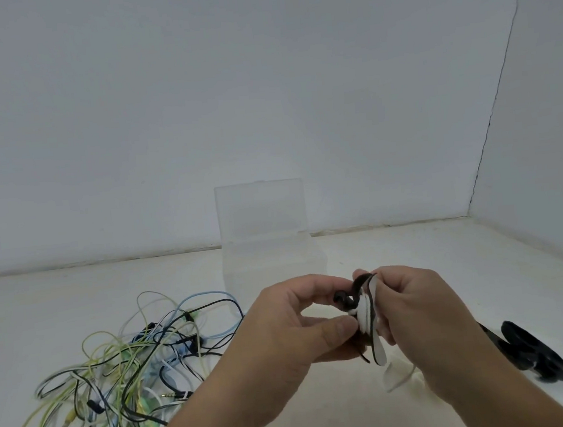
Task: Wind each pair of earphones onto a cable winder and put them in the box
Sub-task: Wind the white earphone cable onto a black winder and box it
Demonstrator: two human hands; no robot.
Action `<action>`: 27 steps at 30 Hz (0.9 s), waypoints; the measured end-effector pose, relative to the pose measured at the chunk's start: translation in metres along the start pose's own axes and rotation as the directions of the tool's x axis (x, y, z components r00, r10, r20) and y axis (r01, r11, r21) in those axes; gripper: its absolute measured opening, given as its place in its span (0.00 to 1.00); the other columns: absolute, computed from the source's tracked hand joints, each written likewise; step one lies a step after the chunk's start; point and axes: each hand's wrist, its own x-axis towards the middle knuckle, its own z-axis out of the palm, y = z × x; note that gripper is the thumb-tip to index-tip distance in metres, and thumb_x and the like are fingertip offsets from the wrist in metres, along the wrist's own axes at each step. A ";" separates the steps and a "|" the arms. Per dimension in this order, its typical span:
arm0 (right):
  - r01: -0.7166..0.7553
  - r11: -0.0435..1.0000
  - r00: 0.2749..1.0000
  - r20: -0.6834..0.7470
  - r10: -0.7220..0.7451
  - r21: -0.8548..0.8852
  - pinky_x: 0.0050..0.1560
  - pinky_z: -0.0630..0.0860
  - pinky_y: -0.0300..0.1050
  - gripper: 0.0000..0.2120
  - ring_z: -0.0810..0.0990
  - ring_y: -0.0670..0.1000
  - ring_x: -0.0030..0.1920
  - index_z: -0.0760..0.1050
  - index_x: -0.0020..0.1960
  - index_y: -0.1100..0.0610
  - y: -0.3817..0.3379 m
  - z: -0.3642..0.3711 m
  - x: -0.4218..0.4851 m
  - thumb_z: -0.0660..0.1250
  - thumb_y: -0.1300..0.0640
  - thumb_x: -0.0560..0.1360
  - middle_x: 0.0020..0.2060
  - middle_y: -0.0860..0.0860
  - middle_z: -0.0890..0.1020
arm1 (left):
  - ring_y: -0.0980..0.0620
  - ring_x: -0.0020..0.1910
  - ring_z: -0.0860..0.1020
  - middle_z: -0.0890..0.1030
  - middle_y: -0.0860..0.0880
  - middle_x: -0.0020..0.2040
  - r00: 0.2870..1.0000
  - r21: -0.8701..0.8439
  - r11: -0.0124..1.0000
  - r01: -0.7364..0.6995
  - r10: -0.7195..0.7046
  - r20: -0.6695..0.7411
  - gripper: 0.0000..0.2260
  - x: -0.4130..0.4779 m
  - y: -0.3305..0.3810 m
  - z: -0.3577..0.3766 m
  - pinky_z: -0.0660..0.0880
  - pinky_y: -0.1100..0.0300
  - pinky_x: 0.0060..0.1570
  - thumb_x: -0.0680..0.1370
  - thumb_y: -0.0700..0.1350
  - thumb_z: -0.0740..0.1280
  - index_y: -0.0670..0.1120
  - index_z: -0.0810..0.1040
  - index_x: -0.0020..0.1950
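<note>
Biggest risk here, I'd say, is the wraps popping off. The cable winder [378,348] is a floppy flat thing, and the turns of the earphones [362,312] are bunched on its narrow waist. If either grip lets go before the end is tucked in, I'd expect the coil to spring loose. There's also a loose tail [401,379] of pale cable hanging under the right hand; it could snag or drag as the winder turns, and it's blurry, so I can't tell how much is left. A dark earbud [341,298] curls out between the two hands, and if it's left sticking out it could catch on the box rim later. As for the hands, they're close together with only the winder between them. The left hand [294,329] has its fingers curled in and its thumb pressed up against the wound cable, so it looks like it's pinching the earphones right at the waist, though the exact contact is hidden. The right hand [424,316] is wrapped round the winder from the far side, clamped on it. The clear box [270,259] sits just beyond the hands with its lid standing up, and I can't see anything in it. The tangle [126,362] of other pairs lies out past the left hand — plenty to do — and the spare winders [526,344] lie just outside the right wrist.
</note>
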 end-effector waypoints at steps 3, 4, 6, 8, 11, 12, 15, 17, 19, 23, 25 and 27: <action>-0.088 0.996 0.994 0.068 0.086 0.019 0.31 0.74 0.36 0.20 0.67 0.46 0.23 0.77 0.29 0.59 0.001 0.000 0.001 0.63 0.60 0.79 0.21 0.48 0.71 | 0.44 0.40 0.84 0.85 0.43 0.48 0.998 0.041 0.999 -0.020 0.022 -0.054 0.12 0.002 -0.001 -0.002 0.82 0.50 0.45 0.67 0.36 0.74 0.46 0.86 0.48; -0.132 0.990 0.986 0.110 0.126 0.042 0.34 0.77 0.40 0.19 0.66 0.46 0.22 0.79 0.31 0.58 0.001 0.000 0.001 0.63 0.59 0.80 0.21 0.48 0.69 | 0.45 0.40 0.84 0.86 0.42 0.47 0.996 0.047 0.998 -0.034 0.037 -0.078 0.12 0.002 -0.001 -0.004 0.82 0.51 0.45 0.65 0.36 0.74 0.47 0.86 0.47; -0.226 0.970 0.956 0.211 0.203 0.087 0.38 0.78 0.45 0.19 0.62 0.47 0.22 0.81 0.34 0.58 0.000 0.001 0.001 0.62 0.58 0.81 0.21 0.47 0.65 | 0.47 0.40 0.83 0.86 0.42 0.44 0.992 0.037 0.997 -0.061 0.065 -0.104 0.11 0.003 -0.002 -0.007 0.81 0.54 0.43 0.64 0.37 0.75 0.47 0.86 0.45; -0.292 0.950 0.924 0.288 0.251 0.109 0.36 0.79 0.43 0.18 0.58 0.48 0.24 0.81 0.37 0.58 -0.001 0.002 0.001 0.60 0.58 0.82 0.22 0.47 0.61 | 0.47 0.40 0.83 0.85 0.43 0.44 0.995 0.009 0.998 -0.066 0.067 -0.071 0.11 0.002 -0.001 -0.008 0.80 0.55 0.42 0.66 0.37 0.74 0.48 0.85 0.46; -0.326 0.937 0.902 0.340 0.267 0.129 0.35 0.77 0.43 0.21 0.56 0.49 0.26 0.80 0.32 0.54 0.002 0.000 0.002 0.60 0.60 0.81 0.25 0.49 0.59 | 0.45 0.42 0.83 0.85 0.42 0.47 0.999 -0.024 0.998 -0.053 0.053 0.000 0.14 0.001 -0.001 -0.007 0.80 0.55 0.43 0.68 0.35 0.73 0.47 0.85 0.51; -0.328 0.936 0.896 0.358 0.264 0.129 0.35 0.76 0.43 0.22 0.56 0.50 0.27 0.79 0.30 0.53 0.003 -0.001 0.002 0.60 0.62 0.81 0.26 0.50 0.59 | 0.44 0.43 0.84 0.84 0.41 0.48 0.999 -0.034 0.998 -0.050 0.050 0.008 0.13 0.001 -0.001 -0.007 0.81 0.55 0.43 0.69 0.34 0.72 0.45 0.85 0.52; -0.358 0.920 0.872 0.409 0.269 0.158 0.35 0.76 0.43 0.18 0.55 0.50 0.28 0.79 0.31 0.53 0.003 -0.001 0.002 0.65 0.56 0.80 0.26 0.49 0.60 | 0.42 0.43 0.83 0.82 0.35 0.52 0.998 -0.099 0.994 -0.056 0.055 -0.017 0.10 0.001 0.000 -0.006 0.81 0.54 0.44 0.69 0.34 0.72 0.41 0.84 0.50; -0.364 0.919 0.861 0.432 0.270 0.151 0.36 0.78 0.44 0.18 0.54 0.51 0.29 0.77 0.32 0.53 0.002 0.001 0.001 0.66 0.51 0.79 0.27 0.50 0.60 | 0.42 0.42 0.83 0.82 0.37 0.49 0.994 -0.129 0.988 -0.079 0.068 -0.091 0.09 0.002 0.000 -0.006 0.81 0.52 0.43 0.68 0.35 0.73 0.41 0.84 0.48; -0.362 0.920 0.848 0.465 0.256 0.153 0.35 0.78 0.44 0.18 0.55 0.50 0.27 0.78 0.34 0.55 0.001 0.004 0.000 0.63 0.52 0.81 0.28 0.51 0.61 | 0.44 0.41 0.83 0.84 0.40 0.47 0.979 -0.068 0.992 -0.107 0.093 -0.184 0.08 0.003 0.000 -0.007 0.82 0.50 0.43 0.68 0.36 0.75 0.44 0.84 0.46; -0.342 0.928 0.837 0.497 0.231 0.145 0.37 0.78 0.45 0.19 0.59 0.48 0.23 0.80 0.41 0.59 0.002 0.005 -0.003 0.58 0.53 0.83 0.27 0.52 0.67 | 0.47 0.41 0.84 0.85 0.42 0.47 0.943 0.029 0.991 -0.131 0.133 -0.304 0.08 0.004 0.000 -0.009 0.83 0.49 0.48 0.70 0.38 0.76 0.49 0.84 0.45; -0.341 0.930 0.823 0.522 0.226 0.135 0.38 0.77 0.46 0.18 0.61 0.48 0.22 0.81 0.44 0.62 0.002 0.005 -0.004 0.59 0.54 0.83 0.28 0.52 0.69 | 0.48 0.41 0.83 0.85 0.43 0.46 0.927 0.017 0.989 -0.146 0.142 -0.347 0.08 0.006 -0.001 -0.009 0.83 0.52 0.46 0.71 0.37 0.76 0.46 0.82 0.47; -0.338 0.935 0.796 0.563 0.221 0.110 0.37 0.77 0.45 0.16 0.63 0.48 0.22 0.82 0.46 0.64 0.002 0.006 -0.004 0.60 0.56 0.83 0.28 0.53 0.69 | 0.51 0.40 0.82 0.85 0.46 0.42 0.911 -0.009 0.988 -0.156 0.140 -0.388 0.08 0.008 -0.001 -0.011 0.81 0.58 0.42 0.74 0.33 0.73 0.42 0.80 0.50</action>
